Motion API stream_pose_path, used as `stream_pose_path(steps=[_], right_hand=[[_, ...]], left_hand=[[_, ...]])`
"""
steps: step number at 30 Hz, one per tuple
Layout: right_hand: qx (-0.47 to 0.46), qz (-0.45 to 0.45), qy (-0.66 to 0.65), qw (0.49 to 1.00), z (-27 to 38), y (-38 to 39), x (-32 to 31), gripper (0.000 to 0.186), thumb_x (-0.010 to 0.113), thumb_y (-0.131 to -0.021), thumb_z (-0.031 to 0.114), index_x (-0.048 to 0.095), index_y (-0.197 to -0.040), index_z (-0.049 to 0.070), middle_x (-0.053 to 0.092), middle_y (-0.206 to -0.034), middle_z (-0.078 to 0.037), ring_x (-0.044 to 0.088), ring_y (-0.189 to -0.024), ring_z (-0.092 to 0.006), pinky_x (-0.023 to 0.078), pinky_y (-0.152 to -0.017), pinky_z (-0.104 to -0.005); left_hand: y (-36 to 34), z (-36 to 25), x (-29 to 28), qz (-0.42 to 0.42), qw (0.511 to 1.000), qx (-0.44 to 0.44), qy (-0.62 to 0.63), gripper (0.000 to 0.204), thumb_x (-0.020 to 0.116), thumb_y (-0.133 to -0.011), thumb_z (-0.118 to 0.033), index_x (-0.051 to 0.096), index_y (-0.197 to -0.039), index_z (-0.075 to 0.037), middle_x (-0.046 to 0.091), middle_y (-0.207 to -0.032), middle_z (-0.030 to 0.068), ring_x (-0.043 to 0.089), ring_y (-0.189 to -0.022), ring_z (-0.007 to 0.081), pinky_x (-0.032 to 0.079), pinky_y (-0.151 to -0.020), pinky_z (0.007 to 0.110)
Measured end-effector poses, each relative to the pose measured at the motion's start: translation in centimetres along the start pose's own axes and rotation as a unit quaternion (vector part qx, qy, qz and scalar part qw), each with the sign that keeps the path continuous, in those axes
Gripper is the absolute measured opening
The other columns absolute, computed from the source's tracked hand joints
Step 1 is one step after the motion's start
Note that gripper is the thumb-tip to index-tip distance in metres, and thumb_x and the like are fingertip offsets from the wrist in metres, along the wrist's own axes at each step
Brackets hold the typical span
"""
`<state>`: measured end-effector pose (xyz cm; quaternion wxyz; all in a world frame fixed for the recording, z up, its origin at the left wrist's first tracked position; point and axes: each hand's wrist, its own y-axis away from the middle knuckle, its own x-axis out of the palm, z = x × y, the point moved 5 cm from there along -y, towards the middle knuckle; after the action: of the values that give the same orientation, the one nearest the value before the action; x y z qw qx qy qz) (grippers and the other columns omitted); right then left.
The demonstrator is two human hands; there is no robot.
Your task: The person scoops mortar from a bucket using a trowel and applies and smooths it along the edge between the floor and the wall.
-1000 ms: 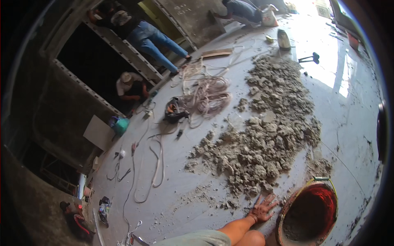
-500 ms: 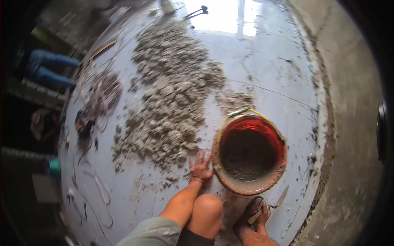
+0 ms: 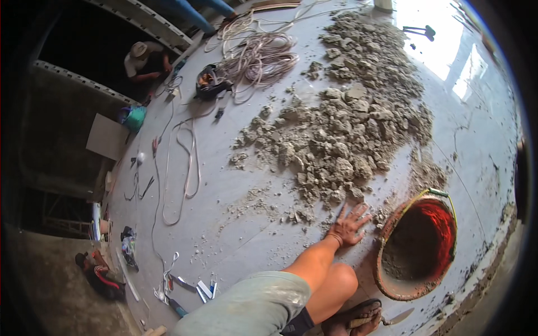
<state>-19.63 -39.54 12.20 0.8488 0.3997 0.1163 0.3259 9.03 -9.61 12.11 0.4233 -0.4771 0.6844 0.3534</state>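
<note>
My left hand [image 3: 348, 225] lies palm down on the pale tiled floor, fingers spread, with nothing in it. Its fingertips are at the near edge of a heap of broken grey rubble [image 3: 336, 151]. To the right of the hand, and apart from it, stands a bucket [image 3: 386, 280] with a red inner wall and a yellow-and-green handle. Grey, mortar-like material lies inside the bucket. A trowel blade [image 3: 400, 316] shows on the floor beside my sandalled foot [image 3: 364, 315]. My right hand is out of view.
Coiled pale hose or cable [image 3: 260, 59] lies at the back left, by a dark bag [image 3: 212, 83]. A loose cable loop [image 3: 182, 168] and hand tools [image 3: 206, 289] are on the left floor. One person [image 3: 147, 60] crouches at the far left; another [image 3: 101, 274] is lower left.
The view has swung left, so the rubble and bucket sit farther right in the picture. More floor, tools and people show on the left. My left hand stays on the floor between rubble and bucket.
</note>
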Motion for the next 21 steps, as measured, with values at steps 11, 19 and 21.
stream_pose_path(steps=[11,19,21], right_hand=[[-0.01,0.009,-0.014,1.0,-0.6,-0.7,-1.3,0.039,0.058,-0.096,0.038,0.062,-0.112,0.003,0.067,-0.101,-0.009,0.066,-0.084,-0.0178,0.054,-0.071,-0.0272],[-0.036,0.128,-0.219,0.967,-1.2,-1.3,-0.6,0.019,0.052,-0.097,0.025,0.058,-0.098,0.008,0.055,-0.072,0.0,0.051,-0.053,-0.0123,0.043,-0.045,-0.0245],[-0.066,0.067,-0.145,0.985,-1.2,-1.8,-2.5,0.02,0.053,-0.096,0.022,0.058,-0.102,0.004,0.054,-0.07,-0.001,0.051,-0.051,-0.0135,0.043,-0.044,-0.0256]], left_hand=[[-0.2,-0.2,-0.2,-0.013,1.0,0.007,0.016,0.068,0.058,-0.086,-0.044,0.04,-0.149,-0.025,0.025,-0.161,0.0091,0.02,-0.149,0.0301,0.008,-0.119,0.061],[-0.5,-1.1,3.1,0.004,1.0,0.003,0.002,0.068,0.062,-0.081,-0.042,0.047,-0.145,-0.023,0.035,-0.155,0.0161,0.032,-0.144,0.0343,0.027,-0.114,0.056],[-0.7,-0.3,5.4,0.141,0.981,-0.107,0.077,0.077,0.06,-0.073,-0.028,0.042,-0.147,-0.018,0.037,-0.153,0.0187,0.041,-0.137,0.0386,0.041,-0.107,0.043]])
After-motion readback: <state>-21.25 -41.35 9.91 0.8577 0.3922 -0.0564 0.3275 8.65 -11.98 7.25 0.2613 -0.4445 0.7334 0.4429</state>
